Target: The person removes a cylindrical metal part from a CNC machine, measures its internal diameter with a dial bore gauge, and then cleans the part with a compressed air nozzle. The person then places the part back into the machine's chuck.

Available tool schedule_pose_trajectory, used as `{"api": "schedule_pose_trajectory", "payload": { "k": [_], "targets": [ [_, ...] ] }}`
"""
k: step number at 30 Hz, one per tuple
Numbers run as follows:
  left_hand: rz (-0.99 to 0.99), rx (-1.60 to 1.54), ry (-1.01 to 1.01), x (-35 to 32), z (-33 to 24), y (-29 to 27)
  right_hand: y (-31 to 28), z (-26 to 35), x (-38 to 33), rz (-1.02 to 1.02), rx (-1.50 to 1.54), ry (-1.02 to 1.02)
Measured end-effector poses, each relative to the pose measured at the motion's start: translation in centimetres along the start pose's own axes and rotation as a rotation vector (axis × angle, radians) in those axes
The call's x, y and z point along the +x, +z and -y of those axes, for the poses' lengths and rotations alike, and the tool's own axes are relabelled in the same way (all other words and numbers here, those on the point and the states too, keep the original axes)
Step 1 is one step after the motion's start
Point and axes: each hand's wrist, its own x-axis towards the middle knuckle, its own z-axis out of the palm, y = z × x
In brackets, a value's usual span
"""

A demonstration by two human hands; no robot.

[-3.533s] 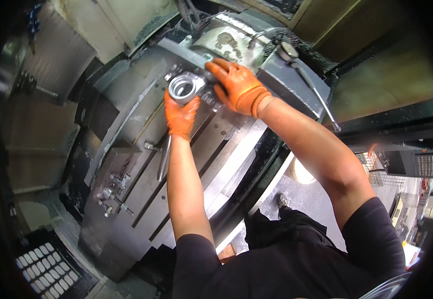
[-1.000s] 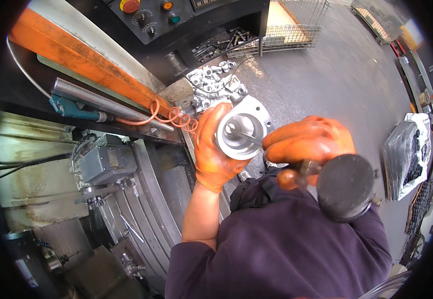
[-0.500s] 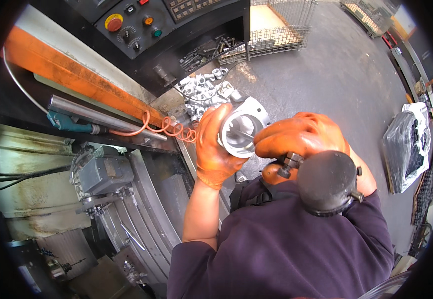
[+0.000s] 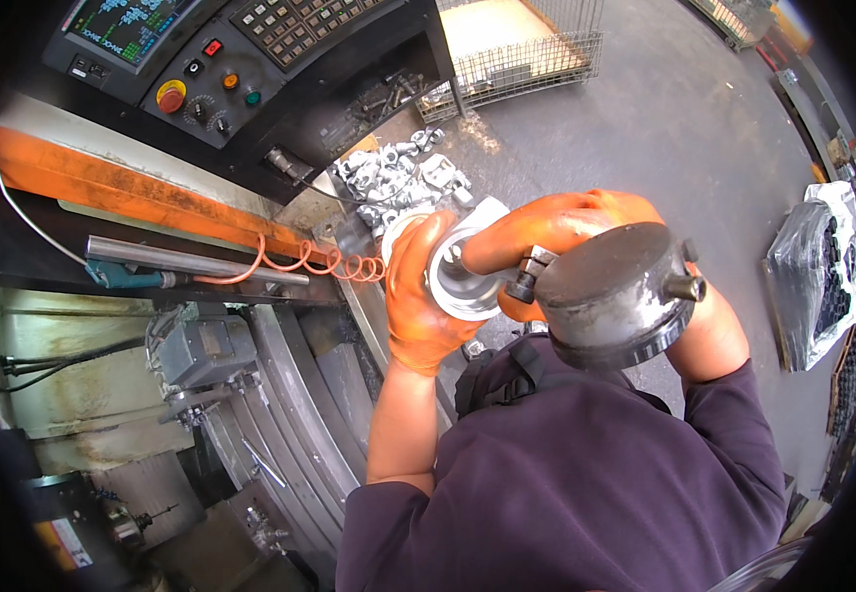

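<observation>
My left hand (image 4: 414, 301), in an orange glove, is wrapped round a silver metal housing (image 4: 454, 299) with a round bore and a flange. The bore's mouth is turned toward my right hand (image 4: 571, 225), also gloved in orange. That hand is closed on a bore gauge, whose dark round dial head (image 4: 601, 286) shows its back, with a clamp fitting beside the glove. Its fingers lie at the bore's mouth, covering the gauge's stem and part of the opening. The gauge's tip inside the bore cannot be made out.
Several silver metal parts (image 4: 389, 176) lie heaped beyond my hands. A machine control panel (image 4: 221, 99) stands at upper left. A teal air gun (image 4: 122, 275) with a coiled orange hose (image 4: 295, 259) hangs along the machine's edge. At far right is a plastic-wrapped stack (image 4: 808, 281).
My right hand has moved left, its fingers now over the bore's mouth. The gauge's dial head has risen and shifted left. The view has shifted, bringing in more of the control panel.
</observation>
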Motion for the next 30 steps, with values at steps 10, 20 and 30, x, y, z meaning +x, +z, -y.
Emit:
{"api": "schedule_pose_trajectory", "payload": {
  "k": [10,20,30],
  "targets": [
    [0.03,-0.036,0.103,1.0,-1.6,0.8,-0.7,0.9,-0.5,0.05,-0.088,-0.152],
    [-0.026,-0.117,-0.285,-2.1,-1.5,0.2,1.0,0.1,0.3,-0.057,-0.182,-0.183],
    [0.087,-0.717,-0.482,0.9,-6.0,-0.7,2.6,-0.7,4.0,-0.213,-0.215,-0.32]
  ]
}}
